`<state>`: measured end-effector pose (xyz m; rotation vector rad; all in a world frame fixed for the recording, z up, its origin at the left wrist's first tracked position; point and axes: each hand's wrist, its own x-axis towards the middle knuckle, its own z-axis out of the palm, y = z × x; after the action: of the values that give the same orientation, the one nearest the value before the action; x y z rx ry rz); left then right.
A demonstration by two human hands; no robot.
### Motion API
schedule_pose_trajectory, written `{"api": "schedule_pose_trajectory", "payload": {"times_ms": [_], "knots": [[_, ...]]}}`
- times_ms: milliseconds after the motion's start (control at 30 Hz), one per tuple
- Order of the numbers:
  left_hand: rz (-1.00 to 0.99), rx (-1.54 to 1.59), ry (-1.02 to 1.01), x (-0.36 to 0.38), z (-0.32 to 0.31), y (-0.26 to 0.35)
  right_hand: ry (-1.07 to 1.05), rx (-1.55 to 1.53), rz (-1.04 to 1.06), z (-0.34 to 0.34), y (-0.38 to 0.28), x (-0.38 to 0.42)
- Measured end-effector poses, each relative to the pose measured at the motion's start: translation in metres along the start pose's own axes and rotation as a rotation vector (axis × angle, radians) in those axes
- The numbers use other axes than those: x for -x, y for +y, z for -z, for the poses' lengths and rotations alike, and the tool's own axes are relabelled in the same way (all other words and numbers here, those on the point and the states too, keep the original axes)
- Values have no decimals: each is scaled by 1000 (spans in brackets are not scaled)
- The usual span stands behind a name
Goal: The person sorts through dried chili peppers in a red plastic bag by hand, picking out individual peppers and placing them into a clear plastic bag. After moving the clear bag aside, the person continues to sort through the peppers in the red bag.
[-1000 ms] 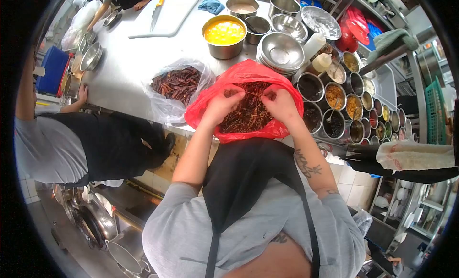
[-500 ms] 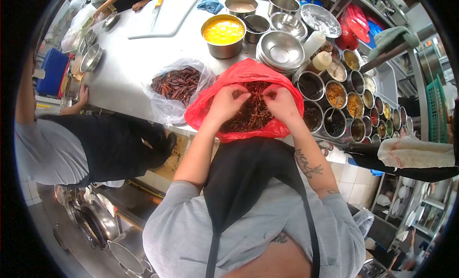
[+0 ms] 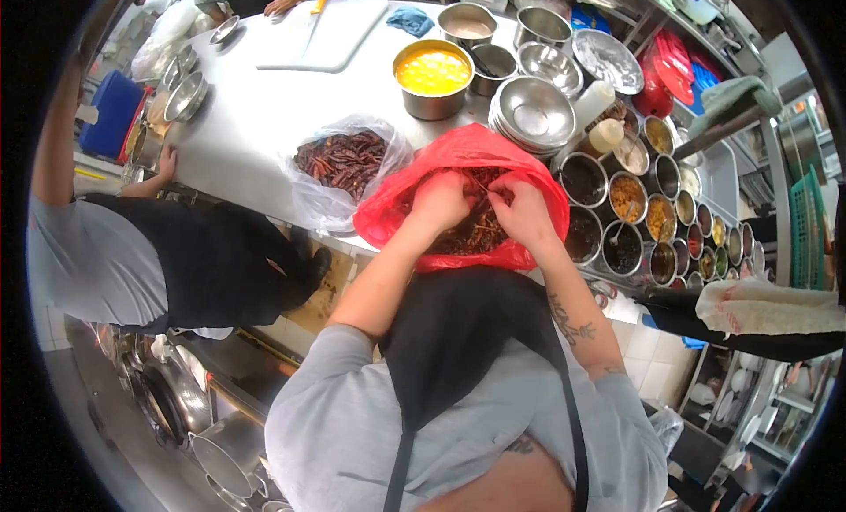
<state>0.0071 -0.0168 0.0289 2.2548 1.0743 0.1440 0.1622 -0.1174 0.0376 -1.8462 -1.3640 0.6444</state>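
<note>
A red plastic bag (image 3: 414, 181) full of dried chilies (image 3: 471, 234) sits at the near edge of the steel counter (image 3: 256, 115). Both my hands are inside its mouth. My left hand (image 3: 438, 201) pinches a dried chili, fingers curled. My right hand (image 3: 522, 208) grips the same cluster of chilies right beside it, fingertips nearly touching the left hand's. A clear plastic bag (image 3: 322, 208) of dried red chilies (image 3: 344, 155) lies to the left of the red bag.
A pot of yellow liquid (image 3: 432, 76), stacked steel bowls (image 3: 531, 115) and rows of spice containers (image 3: 656, 217) stand behind and right. A white cutting board with a knife (image 3: 322, 32) lies far back. A co-worker in a grey shirt and black apron (image 3: 141, 256) stands at my left.
My hands have drawn closer together inside the red bag, still working the chilies. The camera view shifted slightly down and right.
</note>
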Motion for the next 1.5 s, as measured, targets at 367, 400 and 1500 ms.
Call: {"api": "schedule_pose_trajectory", "payload": {"times_ms": [367,400,1500], "knots": [[74,1003,117,10,-4,-1,-117,-159,-25,-12,2,-2],[62,1104,140,9,-8,2,-112,-182,-25,-11,2,-2],[219,1899,-249,18,-12,-40,-304,372,41,-11,6,5]]}}
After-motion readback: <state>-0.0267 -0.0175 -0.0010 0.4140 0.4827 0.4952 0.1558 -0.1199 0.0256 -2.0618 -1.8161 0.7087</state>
